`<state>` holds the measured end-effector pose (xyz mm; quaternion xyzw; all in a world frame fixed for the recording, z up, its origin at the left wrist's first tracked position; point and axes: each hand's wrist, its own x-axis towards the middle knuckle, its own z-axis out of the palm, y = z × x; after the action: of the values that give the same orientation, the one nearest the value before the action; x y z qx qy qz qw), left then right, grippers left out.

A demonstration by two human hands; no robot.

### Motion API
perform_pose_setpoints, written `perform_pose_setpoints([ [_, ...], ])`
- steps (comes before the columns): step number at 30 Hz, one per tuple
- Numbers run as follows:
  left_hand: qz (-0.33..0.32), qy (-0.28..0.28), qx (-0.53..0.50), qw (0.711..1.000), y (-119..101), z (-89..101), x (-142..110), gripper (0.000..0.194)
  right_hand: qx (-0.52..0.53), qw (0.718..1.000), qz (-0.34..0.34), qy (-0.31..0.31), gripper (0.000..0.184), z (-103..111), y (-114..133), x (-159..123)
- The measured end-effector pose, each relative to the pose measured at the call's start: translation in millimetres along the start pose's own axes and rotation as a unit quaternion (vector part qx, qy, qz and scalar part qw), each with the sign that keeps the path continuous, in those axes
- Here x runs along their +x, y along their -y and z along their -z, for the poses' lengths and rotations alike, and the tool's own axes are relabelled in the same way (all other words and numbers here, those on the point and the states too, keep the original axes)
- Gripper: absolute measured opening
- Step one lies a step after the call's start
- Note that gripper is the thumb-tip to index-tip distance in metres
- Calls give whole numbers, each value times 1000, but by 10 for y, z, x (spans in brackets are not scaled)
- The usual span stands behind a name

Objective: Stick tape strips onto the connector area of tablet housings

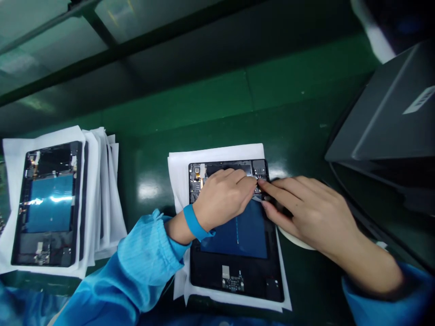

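An opened tablet (234,271) lies on white sheets (180,181) in front of me, its circuit boards and large blue battery (251,235) exposed. My left hand (226,197), with a blue band (195,222) round the wrist, is closed over the tablet's upper part. Its fingertips meet near the upper right corner, and what they pinch is hidden. From the right, my right hand (309,213) reaches to the same spot, forefinger and thumb bent inward. A small pale strip (257,198) shows by the thumb; whether it is held is unclear.
At the left, another opened tablet (50,203) rests on a stack of white sheets (105,194). A dark grey box-like machine (390,108) stands at the right, with a cable beside it. Partly under my right hand lies a round cream object (295,240). The tabletop (146,181) is green.
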<state>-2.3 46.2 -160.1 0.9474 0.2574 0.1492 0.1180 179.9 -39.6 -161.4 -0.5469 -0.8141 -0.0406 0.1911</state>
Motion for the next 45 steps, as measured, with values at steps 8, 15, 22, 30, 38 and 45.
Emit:
perform_pose_setpoints([
  [8,-10,20,3,1000,1,13,-4,24,-2,1000,11,-7,24,-14,-10,-41],
  [15,-12,23,-9,1000,0,-6,-4,20,20,1000,-15,17,20,24,-13,-10],
  [22,-12,15,-2,1000,11,-22,-8,21,16,997,-49,-53,21,80,-42,30],
  [30,-15,-5,-3,1000,16,-20,-2,22,-126,990,-42,-54,12,-39,-2,101],
  [38,-15,6,-2,1000,12,-22,3,22,-119,990,-58,-52,10,-57,-4,92],
  [45,-14,-4,0,1000,7,-20,2,22,-121,990,-44,-53,7,-47,-2,121],
])
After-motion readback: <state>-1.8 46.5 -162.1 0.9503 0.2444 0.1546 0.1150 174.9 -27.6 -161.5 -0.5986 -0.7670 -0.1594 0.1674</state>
